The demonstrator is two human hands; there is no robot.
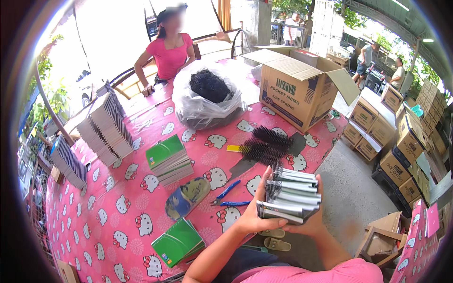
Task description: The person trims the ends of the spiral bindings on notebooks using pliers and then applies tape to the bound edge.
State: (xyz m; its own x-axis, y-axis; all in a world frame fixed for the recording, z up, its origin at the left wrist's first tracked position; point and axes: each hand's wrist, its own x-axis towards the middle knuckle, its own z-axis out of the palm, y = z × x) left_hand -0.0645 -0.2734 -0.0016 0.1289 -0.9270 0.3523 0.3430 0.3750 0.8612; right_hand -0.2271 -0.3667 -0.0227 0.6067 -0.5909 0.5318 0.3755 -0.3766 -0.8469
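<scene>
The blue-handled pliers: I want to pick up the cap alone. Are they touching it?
Apart. The head view shows pink tablecloth between the pliers and the camouflage cap.

Open-air packing workshop, semi-outdoor under a roof. Notebook stacks [106, 125] & a bag of black spiral coils [207, 96] on the surface [118, 207]. Shipping cartons [401, 141] piled nearby.

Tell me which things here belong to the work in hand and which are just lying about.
In hand: stack of spiral notepads held by left hand and right hand; black spiral coils; blue pliers.

Lying about: camouflage cap; sandals; open cardboard box.
</scene>
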